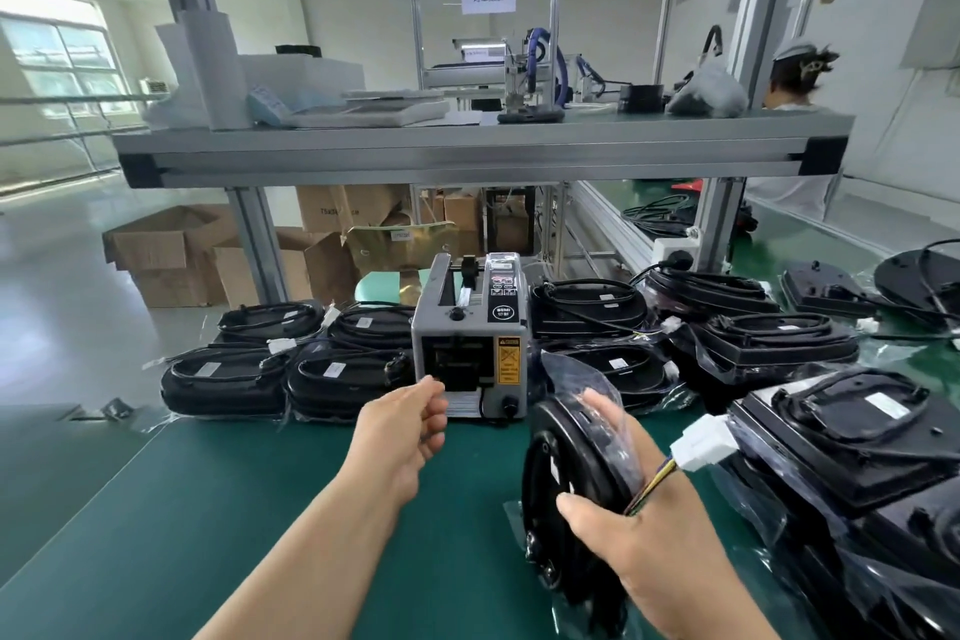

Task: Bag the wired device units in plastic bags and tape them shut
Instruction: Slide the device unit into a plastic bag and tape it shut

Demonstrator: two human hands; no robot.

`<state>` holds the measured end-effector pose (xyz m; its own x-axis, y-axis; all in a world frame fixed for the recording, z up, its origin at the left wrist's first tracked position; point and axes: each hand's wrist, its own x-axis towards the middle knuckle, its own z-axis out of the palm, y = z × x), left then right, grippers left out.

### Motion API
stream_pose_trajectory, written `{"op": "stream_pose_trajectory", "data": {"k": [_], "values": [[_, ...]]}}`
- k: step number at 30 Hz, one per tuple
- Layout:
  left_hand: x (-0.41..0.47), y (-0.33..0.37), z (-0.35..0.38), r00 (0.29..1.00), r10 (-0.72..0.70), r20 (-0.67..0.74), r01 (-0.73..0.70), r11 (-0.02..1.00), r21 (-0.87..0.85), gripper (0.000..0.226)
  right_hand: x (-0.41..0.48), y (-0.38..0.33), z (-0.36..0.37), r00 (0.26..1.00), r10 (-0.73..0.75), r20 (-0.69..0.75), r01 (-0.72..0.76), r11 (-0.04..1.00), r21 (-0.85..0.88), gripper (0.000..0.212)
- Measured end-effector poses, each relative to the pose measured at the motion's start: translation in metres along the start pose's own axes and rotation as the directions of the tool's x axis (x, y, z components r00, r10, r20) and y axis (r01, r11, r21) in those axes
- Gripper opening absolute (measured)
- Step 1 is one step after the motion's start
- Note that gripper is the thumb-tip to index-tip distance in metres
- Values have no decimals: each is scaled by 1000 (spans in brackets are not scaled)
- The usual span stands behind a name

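A black round wired device unit [566,478] stands on edge on the green table, inside a clear plastic bag [576,379] whose loose top sticks up. My right hand [623,509] grips the unit and bag from the right, thumb in front, coloured wires and a white connector [704,442] trailing past its fingers. My left hand [410,426] reaches to the outlet of the grey tape dispenser [470,338], fingers curled at the slot. Whether it pinches tape I cannot tell.
Bagged black units lie in rows left [291,359] and right [727,327] of the dispenser, with a stack of units [857,437] at my right. A metal-framed shelf [467,146] spans overhead. Cardboard boxes [176,250] stand behind. A person [795,78] sits at the far right.
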<state>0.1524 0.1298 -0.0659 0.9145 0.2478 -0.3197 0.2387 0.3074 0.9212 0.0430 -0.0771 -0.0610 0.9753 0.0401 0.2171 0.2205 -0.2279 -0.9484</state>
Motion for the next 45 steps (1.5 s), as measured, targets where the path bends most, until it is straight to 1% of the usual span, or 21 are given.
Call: {"op": "stream_pose_trajectory", "data": {"k": [3, 7, 10, 11, 15, 18, 20, 21, 22, 24, 25, 27, 29, 31, 35, 38, 42, 45], "values": [[18, 3, 14, 992, -123, -7, 122, 990, -78, 19, -1, -2, 6, 1000, 1, 20, -1, 1000, -4, 80], [39, 10, 31, 980, -191, -54, 185, 978, -94, 23, -3, -5, 9, 1000, -25, 14, 25, 1000, -17, 82], [48, 13, 38, 971, -230, -68, 220, 966, -135, 13, -2, -3, 9, 1000, -21, 5, 21, 1000, -16, 80], [50, 13, 41, 969, -233, -76, 220, 964, -152, 9, -2, -3, 9, 1000, -20, 3, 20, 1000, -13, 81], [56, 12, 48, 967, -217, -134, 188, 962, -198, 20, -2, -3, 10, 1000, -24, 16, 24, 1000, 10, 81], [51, 12, 50, 968, -183, -170, 131, 951, -279, 21, -2, -2, 9, 999, -28, 20, 27, 999, 20, 78], [41, 12, 46, 975, -119, -187, 75, 970, -230, 21, -2, -2, 7, 1000, -17, 17, 16, 999, 32, 79], [34, 12, 42, 983, -85, -161, 54, 981, -184, 21, -1, -1, 6, 1000, -12, 18, 12, 999, 40, 79], [25, 13, 37, 993, -57, -102, 42, 989, -142, 20, -1, -1, 5, 1000, -8, 22, 7, 999, 48, 80], [-1, 18, 24, 996, -9, 93, 19, 995, -101, 17, -1, -1, 5, 999, -12, 30, 10, 999, 49, 77], [-18, 22, 19, 979, 15, 205, 4, 996, -93, 15, 0, -1, 5, 999, -21, 27, 20, 999, 39, 75], [-52, 30, 12, 917, 61, 394, -40, 997, -60, 14, -1, -3, 6, 999, -44, 2, 44, 999, 9, 68], [-80, 36, 11, 856, 99, 508, -126, 992, 18, 19, -2, -5, 7, 997, -72, -14, 72, 997, -2, 63], [-98, 38, 15, 826, 123, 550, -225, 967, 121, 25, -4, -5, 9, 996, -91, -11, 91, 996, 2, 62], [-109, 38, 22, 816, 154, 557, -349, 900, 261, 24, -5, -2, 10, 994, -107, -21, 107, 994, 11, 64], [-105, 42, 25, 805, 152, 574, -398, 856, 330, 14, -5, -2, 11, 993, -119, -13, 119, 993, 25, 65], [-95, 48, 28, 796, 140, 588, -446, 794, 414, 16, -6, -3, 13, 989, -146, 8, 145, 986, 82, 69], [-92, 51, 29, 788, 117, 605, -449, 781, 434, 19, -5, -2, 14, 985, -169, 21, 166, 981, 100, 71]]}}
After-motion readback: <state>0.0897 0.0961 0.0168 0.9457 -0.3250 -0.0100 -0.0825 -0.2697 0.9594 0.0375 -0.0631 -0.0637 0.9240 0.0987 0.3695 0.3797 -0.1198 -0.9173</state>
